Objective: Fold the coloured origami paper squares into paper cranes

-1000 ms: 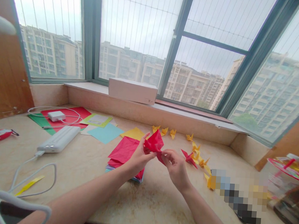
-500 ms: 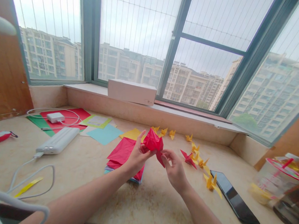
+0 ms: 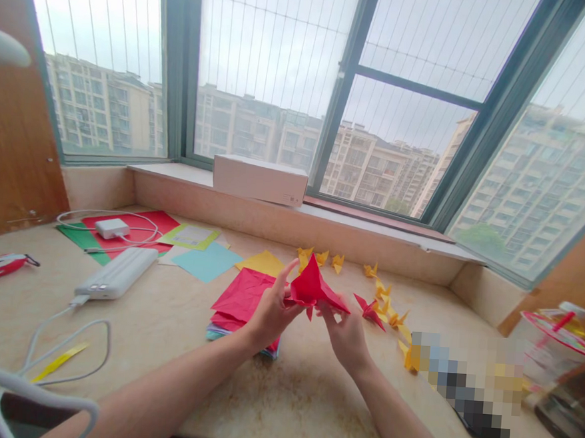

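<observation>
Between my two hands is a partly folded piece of red origami paper (image 3: 312,284), raised above the counter with a pointed flap standing up. My left hand (image 3: 276,311) pinches its left side, the index finger stretched upward along it. Closed on the lower right part is my right hand (image 3: 342,329), its fingertips partly hidden behind the paper. Beneath and left of my hands lies a stack of red paper (image 3: 242,295) with bluish sheets under it. A finished red paper crane (image 3: 370,311) rests just right of my right hand, beside several yellow paper cranes (image 3: 382,292).
Loose blue paper (image 3: 207,261) and yellow paper (image 3: 264,262) lie behind the stack. A white power bank (image 3: 117,273) with cables is at left, near a charger (image 3: 112,228). At right stand a partly blurred phone (image 3: 479,412) and a lidded cup (image 3: 554,344). A white box (image 3: 260,181) sits on the sill.
The red paper has been turned and spread between my hands, so a pointed flap now stands up and another points right. Both hands have shifted slightly to the right.
</observation>
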Available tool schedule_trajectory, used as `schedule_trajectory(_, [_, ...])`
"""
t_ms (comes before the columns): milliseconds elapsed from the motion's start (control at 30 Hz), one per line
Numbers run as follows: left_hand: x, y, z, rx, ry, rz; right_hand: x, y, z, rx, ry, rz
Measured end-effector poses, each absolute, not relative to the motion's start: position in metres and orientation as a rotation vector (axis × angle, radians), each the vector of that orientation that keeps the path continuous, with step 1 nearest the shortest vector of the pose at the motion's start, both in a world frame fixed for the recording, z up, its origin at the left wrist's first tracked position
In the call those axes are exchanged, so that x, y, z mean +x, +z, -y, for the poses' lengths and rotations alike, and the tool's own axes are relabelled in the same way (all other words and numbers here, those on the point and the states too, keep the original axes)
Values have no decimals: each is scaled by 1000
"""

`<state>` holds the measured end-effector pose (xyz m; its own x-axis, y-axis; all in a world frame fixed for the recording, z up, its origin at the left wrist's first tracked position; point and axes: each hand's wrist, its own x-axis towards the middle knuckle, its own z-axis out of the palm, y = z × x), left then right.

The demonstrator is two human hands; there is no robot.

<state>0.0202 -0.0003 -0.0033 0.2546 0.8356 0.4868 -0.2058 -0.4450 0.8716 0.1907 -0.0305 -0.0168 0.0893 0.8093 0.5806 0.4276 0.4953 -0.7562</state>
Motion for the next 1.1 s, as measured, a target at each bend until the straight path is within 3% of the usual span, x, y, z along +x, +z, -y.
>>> schedule_trajectory(333, [22,0,-4,1385,1350,-342,192,-12,30,-1152,494,1383])
schedule_trajectory(500, [21,-4,-9,1374,1226,-438,193,-8,29,-1087,577,1292])
schedule_trajectory(767, [21,-11,1,1718,1078,-374,192,-17,28,-1017,673,1315])
schedule_trajectory(967, [22,-13,6,1889,1089,-414,191,-18,27,-1129,502,1291])
schedule_trajectory(1100, [24,-16,1,1870,1147,-516,187,-18,27,-1009,638,1322])
